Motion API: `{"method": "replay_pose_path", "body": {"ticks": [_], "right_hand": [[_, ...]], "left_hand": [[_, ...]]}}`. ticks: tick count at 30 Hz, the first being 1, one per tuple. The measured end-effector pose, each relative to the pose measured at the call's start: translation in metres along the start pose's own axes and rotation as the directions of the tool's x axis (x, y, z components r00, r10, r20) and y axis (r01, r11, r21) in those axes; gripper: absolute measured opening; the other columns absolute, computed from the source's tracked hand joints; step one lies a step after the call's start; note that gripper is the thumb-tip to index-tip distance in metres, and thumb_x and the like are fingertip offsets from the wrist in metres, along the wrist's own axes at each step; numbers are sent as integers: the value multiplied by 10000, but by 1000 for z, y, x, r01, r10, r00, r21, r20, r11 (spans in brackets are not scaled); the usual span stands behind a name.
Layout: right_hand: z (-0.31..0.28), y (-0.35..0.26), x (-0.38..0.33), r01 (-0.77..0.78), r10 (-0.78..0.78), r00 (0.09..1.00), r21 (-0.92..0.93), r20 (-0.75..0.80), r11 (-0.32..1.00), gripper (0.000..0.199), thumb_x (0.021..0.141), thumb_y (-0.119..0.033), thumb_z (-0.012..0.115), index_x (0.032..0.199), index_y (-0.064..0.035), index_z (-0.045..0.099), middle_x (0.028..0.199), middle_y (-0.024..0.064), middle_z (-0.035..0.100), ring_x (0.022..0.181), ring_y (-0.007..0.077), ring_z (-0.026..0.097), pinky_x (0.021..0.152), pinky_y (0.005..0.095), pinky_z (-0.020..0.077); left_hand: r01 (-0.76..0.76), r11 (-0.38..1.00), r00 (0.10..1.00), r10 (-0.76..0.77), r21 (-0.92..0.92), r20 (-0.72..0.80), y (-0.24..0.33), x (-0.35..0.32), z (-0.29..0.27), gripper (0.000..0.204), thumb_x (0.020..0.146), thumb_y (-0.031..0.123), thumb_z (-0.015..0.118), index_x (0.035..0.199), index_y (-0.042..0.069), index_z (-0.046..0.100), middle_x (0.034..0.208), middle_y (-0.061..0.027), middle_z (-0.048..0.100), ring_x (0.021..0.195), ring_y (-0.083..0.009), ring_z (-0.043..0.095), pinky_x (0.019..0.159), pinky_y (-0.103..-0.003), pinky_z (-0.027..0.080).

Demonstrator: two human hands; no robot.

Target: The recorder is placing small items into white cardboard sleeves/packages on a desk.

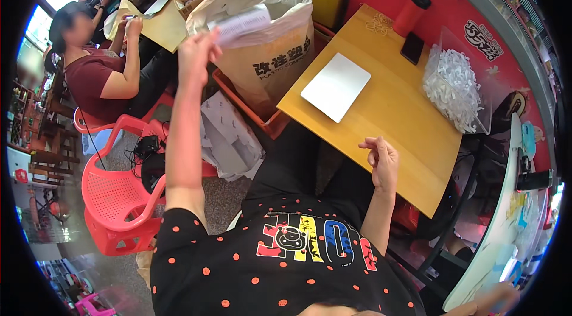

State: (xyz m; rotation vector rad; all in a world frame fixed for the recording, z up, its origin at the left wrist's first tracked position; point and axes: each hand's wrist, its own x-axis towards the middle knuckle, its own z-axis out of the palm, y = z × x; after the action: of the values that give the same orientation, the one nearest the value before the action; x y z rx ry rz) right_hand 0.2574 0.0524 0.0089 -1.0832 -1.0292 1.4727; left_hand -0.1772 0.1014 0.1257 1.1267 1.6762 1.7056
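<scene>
My left hand (198,53) is stretched out over a large tan sack (268,57) and grips a flat white packet (241,24) above the sack's open mouth. My right hand (381,161) hovers loosely curled at the near edge of a yellow wooden table (393,113), holding nothing. A white flat board (335,86) lies on the table ahead of that hand.
A clear tub of white strips (456,83), a dark phone (412,48), a red cylinder (411,13) and rubber bands (378,23) sit on the table's far side. The sack stands in an orange crate (250,110). Red plastic chairs (119,197) stand left, where another person (95,72) works.
</scene>
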Motion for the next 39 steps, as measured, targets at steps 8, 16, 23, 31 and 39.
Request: {"method": "replay_pose_path", "body": {"ticks": [8, 16, 23, 31, 39], "right_hand": [[38, 0, 23, 416, -370, 900, -710, 231, 568, 297, 842, -175, 657, 1043, 42, 635, 1068, 147, 644, 777, 203, 592, 667, 295, 465], [45, 27, 63, 598, -437, 704, -799, 560, -63, 289, 783, -107, 668, 1048, 3, 633, 1150, 115, 623, 865, 213, 629, 716, 317, 471], [49, 35, 71, 700, -548, 583, -713, 600, -37, 177, 766, -22, 671, 941, -9, 650, 1009, 78, 673, 768, 187, 645, 635, 288, 469], [45, 38, 64, 684, -561, 661, -708, 499, 176, 197, 731, 21, 601, 914, -47, 627, 1006, 94, 630, 697, 200, 622, 582, 303, 501], [43, -14, 6, 873, -543, 485, -414, 685, 257, 255, 712, 9, 648, 963, -31, 650, 926, 113, 631, 754, 236, 643, 624, 334, 531]], "left_hand": [[-207, 939, 973, 226, 274, -41, -58, -29, 42, 599, 836, 180, 700, 1319, -58, 437, 1265, -207, 538, 1086, -255, 589, 909, -331, 476], [378, 921, 893, -336, -94, 300, -124, -169, 89, 245, 880, 70, 618, 1092, -51, 630, 972, -90, 676, 823, -118, 645, 716, -233, 510], [433, 896, 854, -371, -102, 365, -128, -188, 95, 209, 922, 76, 563, 1079, -44, 630, 987, -121, 674, 849, -172, 669, 735, -252, 528], [593, 750, 778, -437, -295, 452, -111, -171, 104, 310, 955, 213, 527, 1119, -41, 597, 991, -149, 669, 846, -206, 672, 742, -287, 546], [861, -15, 474, -340, -508, 812, -99, -145, 115, 557, 965, 399, 448, 1257, -75, 466, 1182, -209, 588, 1071, -295, 605, 933, -413, 492]]}}
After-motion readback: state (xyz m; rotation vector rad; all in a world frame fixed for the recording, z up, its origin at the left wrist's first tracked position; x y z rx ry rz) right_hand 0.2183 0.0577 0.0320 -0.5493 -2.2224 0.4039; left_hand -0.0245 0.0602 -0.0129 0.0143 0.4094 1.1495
